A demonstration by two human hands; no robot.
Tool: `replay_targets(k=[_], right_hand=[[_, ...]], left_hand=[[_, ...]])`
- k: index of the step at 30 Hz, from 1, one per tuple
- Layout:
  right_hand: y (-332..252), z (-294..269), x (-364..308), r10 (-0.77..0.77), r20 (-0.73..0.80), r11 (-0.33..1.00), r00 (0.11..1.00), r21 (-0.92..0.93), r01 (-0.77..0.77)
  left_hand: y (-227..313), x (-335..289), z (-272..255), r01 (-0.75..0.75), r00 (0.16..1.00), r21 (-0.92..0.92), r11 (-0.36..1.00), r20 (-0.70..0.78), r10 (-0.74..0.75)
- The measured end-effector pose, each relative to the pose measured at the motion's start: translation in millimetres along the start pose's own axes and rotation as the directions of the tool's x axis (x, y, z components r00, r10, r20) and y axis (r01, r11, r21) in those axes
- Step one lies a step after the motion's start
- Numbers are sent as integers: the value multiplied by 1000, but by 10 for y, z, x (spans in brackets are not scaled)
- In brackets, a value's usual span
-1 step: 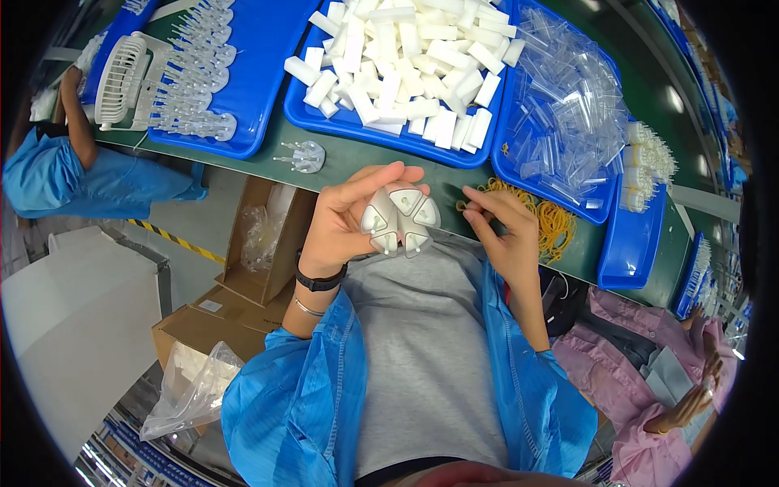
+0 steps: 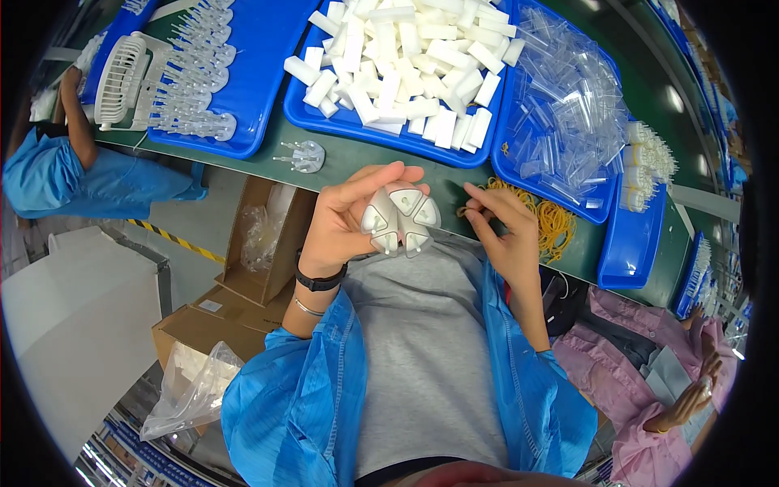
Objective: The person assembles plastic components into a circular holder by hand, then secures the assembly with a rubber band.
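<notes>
My left hand [image 2: 339, 213] is wrapped round a bundle of white wedge-shaped pieces [image 2: 403, 199], set in a ring with their ends facing up. Small pegs and holes show on those ends. To its right, my right hand [image 2: 510, 223] is closed in a loose pinch, apart from the bundle. A yellow-brown rubber band [image 2: 462, 212] shows at its fingertips, partly hidden. Beside that hand, a pile of yellow rubber bands [image 2: 555, 226] lies on the green table [image 2: 272, 134]. A clear round part with prongs [image 2: 305, 156] stands on the table beyond my left hand.
White foam blocks fill a blue tray [image 2: 369, 135] ahead. Clear plastic pieces [image 2: 564, 105] heap in another tray at the right, near bundled white parts [image 2: 645, 166]. Clear pronged parts [image 2: 195, 89] line the left tray. Cardboard boxes [image 2: 219, 312] stand lower left. Co-workers are at both sides.
The fingertips of my right hand have shifted slightly, and less of the rubber band's loop shows. My left hand and its bundle have stayed in place.
</notes>
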State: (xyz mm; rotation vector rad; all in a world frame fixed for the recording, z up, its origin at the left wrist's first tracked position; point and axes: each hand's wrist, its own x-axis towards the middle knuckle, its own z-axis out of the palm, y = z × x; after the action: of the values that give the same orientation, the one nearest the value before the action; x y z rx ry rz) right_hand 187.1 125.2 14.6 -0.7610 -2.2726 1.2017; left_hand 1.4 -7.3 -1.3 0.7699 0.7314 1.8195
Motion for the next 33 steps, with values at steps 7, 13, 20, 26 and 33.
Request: replay_targets(k=[7,13,20,26,33], right_hand=[[-36,26,27,43,-5,986,999,160,-42],[-219,205,156,23,0,905,1000,425,-20],[-200,246,207,50,54,887,997,456,-69],[-169,215,235,-46,46,915,998,402,24],[-224,220,221,1,37,872,999,488,-19]], left_hand=[[-60,0,3,-7,1000,-38,999,-9,6],[-96,13,6,-13,999,-50,999,37,14],[-139,1,14,-41,998,-61,997,41,43],[-131,17,10,1,1000,-93,996,29,2],[-132,-1,31,18,1000,-85,996,18,-17]])
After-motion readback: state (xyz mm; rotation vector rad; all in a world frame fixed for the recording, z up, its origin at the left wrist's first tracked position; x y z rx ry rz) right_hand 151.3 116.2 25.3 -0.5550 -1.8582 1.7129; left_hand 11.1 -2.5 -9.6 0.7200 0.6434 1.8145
